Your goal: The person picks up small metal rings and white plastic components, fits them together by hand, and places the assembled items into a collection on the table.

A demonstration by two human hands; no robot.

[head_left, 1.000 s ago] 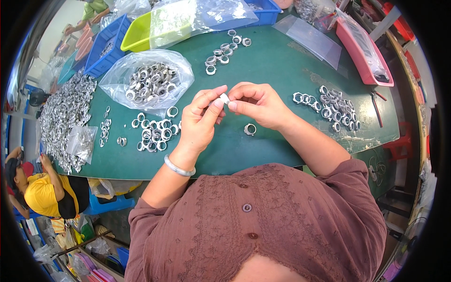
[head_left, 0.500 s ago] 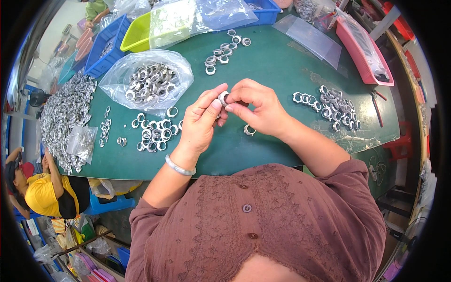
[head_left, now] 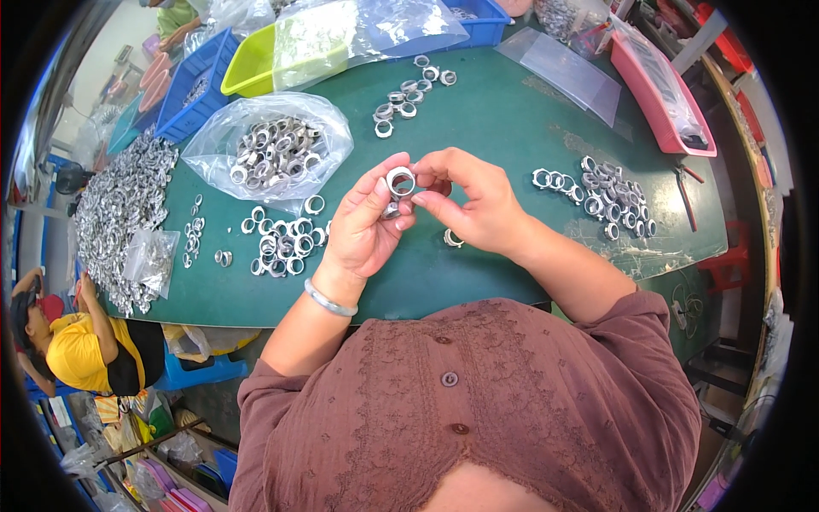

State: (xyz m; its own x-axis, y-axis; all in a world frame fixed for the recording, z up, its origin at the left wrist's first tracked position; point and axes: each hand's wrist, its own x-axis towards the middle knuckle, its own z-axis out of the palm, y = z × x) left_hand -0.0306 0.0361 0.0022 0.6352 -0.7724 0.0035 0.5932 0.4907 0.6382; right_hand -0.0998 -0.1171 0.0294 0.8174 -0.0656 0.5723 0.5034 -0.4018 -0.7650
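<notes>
My left hand (head_left: pixel 360 224) is closed round a silver metal ring (head_left: pixel 401 169), shaped like a watch case, its opening turned up toward me. A second small metal piece (head_left: pixel 391 210) shows lower down among the same fingers. At the ring's right edge, my right hand (head_left: pixel 478 205) pinches with thumb and fingertips, partly hidden behind it. Just below the right hand lies a single ring (head_left: pixel 453 238) on the green table. Left of my left hand sits a loose group of similar rings (head_left: pixel 286 243), and another group (head_left: pixel 614 198) lies to the right.
A clear bag of rings (head_left: pixel 277 154) stands behind the left group. Far left is a big heap of metal parts (head_left: pixel 119 213). A lime bin (head_left: pixel 247 72), blue bins (head_left: pixel 192 94) and a pink basket (head_left: pixel 653 94) line the back. A person in yellow (head_left: pixel 85 350) works at left.
The ring in my hands has turned from edge-on, mostly covered by fingers, to face up with its opening showing. My right fingers have shifted slightly lower along its edge.
</notes>
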